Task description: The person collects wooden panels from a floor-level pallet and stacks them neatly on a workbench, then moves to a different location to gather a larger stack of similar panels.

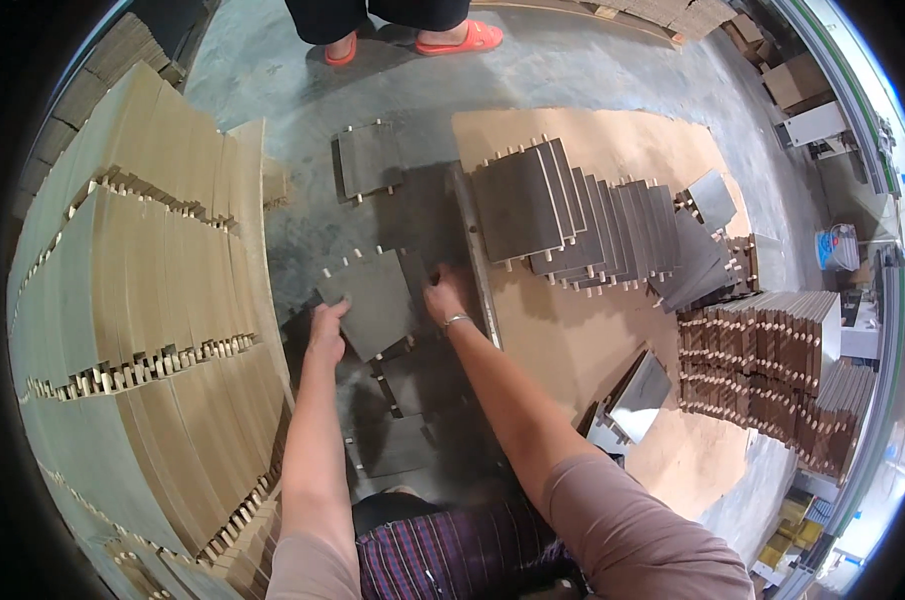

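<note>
A grey-brown board (pixel 373 305) with short wooden dowels along two edges lies tilted in front of me. My left hand (pixel 329 328) grips its left edge, the thumb on the upper face and the other fingers hidden below. My right hand (pixel 447 298) has curled fingers at a darker panel (pixel 415 270) just right of that board; whether it pinches the panel's edge I cannot make out. Nearer me, more dark panels (pixel 413 385) lie low and partly shadowed. Farther off, another dowelled board (pixel 370 160) lies flat.
Tall stacks of dowelled boards (pixel 173 280) stand at the left. At the right, a brown sheet (pixel 543 315) bears a fanned row of dark boards (pixel 518 205), a stack of brown panels (pixel 753 350) and small loose boards (pixel 641 395). A person in red slippers (pixel 460 40) stands at the far side.
</note>
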Demonstrator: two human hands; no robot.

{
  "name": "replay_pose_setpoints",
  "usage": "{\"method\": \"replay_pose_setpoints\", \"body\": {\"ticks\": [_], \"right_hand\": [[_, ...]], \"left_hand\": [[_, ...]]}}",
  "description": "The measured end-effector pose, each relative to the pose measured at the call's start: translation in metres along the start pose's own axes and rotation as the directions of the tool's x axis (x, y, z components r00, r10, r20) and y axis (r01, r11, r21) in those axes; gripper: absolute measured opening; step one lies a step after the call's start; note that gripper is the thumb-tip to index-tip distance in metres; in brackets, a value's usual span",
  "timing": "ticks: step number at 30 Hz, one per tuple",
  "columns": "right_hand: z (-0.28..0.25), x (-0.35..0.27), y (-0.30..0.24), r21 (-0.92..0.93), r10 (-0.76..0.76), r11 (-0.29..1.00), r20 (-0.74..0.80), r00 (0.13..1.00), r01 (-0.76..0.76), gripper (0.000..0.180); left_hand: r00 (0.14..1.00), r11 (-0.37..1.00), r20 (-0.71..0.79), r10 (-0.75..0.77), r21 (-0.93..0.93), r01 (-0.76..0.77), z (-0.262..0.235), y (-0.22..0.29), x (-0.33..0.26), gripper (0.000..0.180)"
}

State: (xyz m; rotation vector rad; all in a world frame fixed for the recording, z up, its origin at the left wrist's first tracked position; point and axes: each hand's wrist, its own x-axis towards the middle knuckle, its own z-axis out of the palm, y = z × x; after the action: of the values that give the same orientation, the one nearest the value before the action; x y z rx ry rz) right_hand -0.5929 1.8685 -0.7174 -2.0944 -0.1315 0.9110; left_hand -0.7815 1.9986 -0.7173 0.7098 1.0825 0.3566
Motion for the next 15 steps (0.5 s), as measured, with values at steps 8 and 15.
{"method": "replay_pose_setpoints", "body": {"ticks": [8,15], "right_hand": [[-0.018,-0.017,-0.017,0.329,0.218,0.883,0.346,0.913,-0.336,0.065],[-0.113,-0.065,-0.082,0.426,-0.311,0.894,0.364,0.878,0.140,0.066]], "left_hand": [[0.980,0.967,0.028,0.198,0.158,-0.200,0.063,-0.003,-0.009,0.030],[0.822,0.905,0.549,0.150,-0.411,0.109,0.063,0.035,0.006,0.039]]}}
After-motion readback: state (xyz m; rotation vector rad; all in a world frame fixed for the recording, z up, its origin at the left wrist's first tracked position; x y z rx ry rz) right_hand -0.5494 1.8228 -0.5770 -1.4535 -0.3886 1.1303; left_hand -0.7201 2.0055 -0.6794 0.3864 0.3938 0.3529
